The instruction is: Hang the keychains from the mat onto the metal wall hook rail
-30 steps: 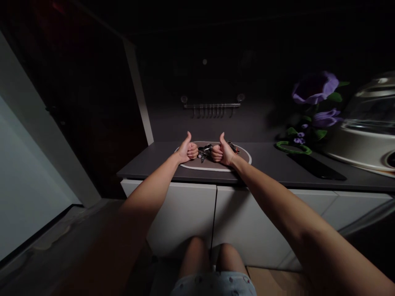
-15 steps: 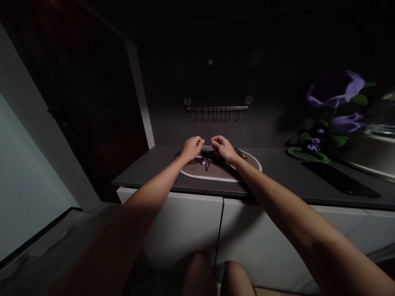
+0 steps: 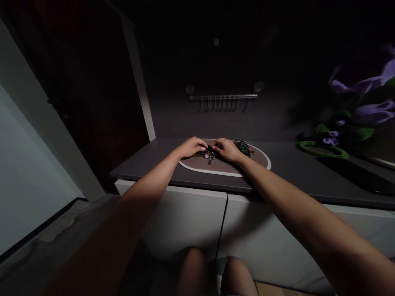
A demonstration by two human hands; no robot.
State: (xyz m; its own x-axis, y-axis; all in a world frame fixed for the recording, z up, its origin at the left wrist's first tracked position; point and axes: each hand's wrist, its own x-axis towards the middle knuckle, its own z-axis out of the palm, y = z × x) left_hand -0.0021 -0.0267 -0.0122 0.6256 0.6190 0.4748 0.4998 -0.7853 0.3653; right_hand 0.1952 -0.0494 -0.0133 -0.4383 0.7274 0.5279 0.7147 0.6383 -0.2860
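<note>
On a brown oval mat (image 3: 228, 167) with a pale rim lies a small bunch of keys (image 3: 210, 158) with a round pinkish tag. My left hand (image 3: 190, 148) rests low over the mat's left side, thumb and fingers closed towards a small dark item (image 3: 209, 148) just above the keys. From the other side, my right hand (image 3: 226, 149) bends its fingers onto that same item. Its kind is too dark to tell, and my fingers partly cover it. Right of my right hand sits a dark piece with green markings (image 3: 242, 148), along with metal and orange bits.
The mat is on a dark countertop (image 3: 138, 160) above white cabinet doors (image 3: 185, 213). A clear rail with several hooks (image 3: 224, 97) hangs on the back wall. To the right are purple flowers (image 3: 375, 111), a green ring (image 3: 324, 150) and a long black flat object (image 3: 354, 174).
Both hands have come down from above the mat to its surface, around the dark item. The view has tilted down slightly, and the green-marked piece now shows beside my right hand.
</note>
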